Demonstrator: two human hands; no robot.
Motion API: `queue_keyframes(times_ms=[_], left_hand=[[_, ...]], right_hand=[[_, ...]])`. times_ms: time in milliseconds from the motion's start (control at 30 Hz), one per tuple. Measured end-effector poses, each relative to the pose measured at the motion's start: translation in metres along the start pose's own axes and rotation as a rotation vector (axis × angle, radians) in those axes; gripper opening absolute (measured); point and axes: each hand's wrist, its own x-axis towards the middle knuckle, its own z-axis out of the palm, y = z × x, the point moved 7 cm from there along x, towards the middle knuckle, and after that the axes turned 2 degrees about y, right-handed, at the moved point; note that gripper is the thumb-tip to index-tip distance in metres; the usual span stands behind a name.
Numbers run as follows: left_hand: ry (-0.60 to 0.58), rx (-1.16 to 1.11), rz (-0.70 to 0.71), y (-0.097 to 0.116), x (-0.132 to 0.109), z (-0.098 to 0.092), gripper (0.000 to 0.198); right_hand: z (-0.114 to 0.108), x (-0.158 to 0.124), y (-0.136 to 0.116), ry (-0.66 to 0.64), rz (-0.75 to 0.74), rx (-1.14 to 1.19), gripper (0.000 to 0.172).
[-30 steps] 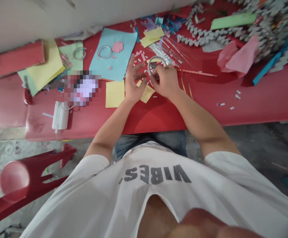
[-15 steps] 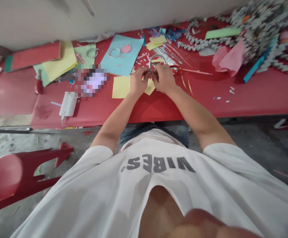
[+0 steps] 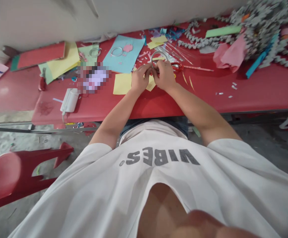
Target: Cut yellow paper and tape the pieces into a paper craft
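Observation:
Both my left hand and my right hand pinch the lower part of a thin silver-grey ring, likely a paper loop, over the middle of the red table. Their fingertips touch and hide the ring's bottom. Under my hands lies a yellow paper scrap, with a yellow paper sheet just left of them. Red-handled scissors lie beside my right hand. Farther back, a light blue sheet holds a similar ring and a pink cutout.
Grey folded paper chains pile up at the back right, beside pink tissue paper. A white plastic device sits near the table's front edge. A blurred object lies at left. A red chair stands on the floor.
My left hand has closed in from spread fingers beside the ring to pinching it with my right hand. The table has shifted slightly in view as my head moved.

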Motion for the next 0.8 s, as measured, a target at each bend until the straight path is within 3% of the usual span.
queue_keyframes(times_ms=[167,333,533,800], left_hand=[[0.025,-0.074,-0.141,0.002,-0.005,0.0,0.012],[0.014,-0.227,-0.162,0.003,-0.001,0.001,0.01],[-0.047,-0.43,-0.26,-0.009,0.007,0.006,0.018],[-0.041,-0.502,-0.391,-0.036,0.005,0.01,0.034]], right_hand=[[0.0,0.0,0.002,-0.006,0.018,0.018,0.034],[-0.008,0.0,-0.005,0.032,0.018,0.01,0.034],[-0.017,-0.001,-0.016,0.066,-0.035,0.076,0.049],[-0.022,-0.003,-0.03,0.058,-0.053,0.096,0.06]])
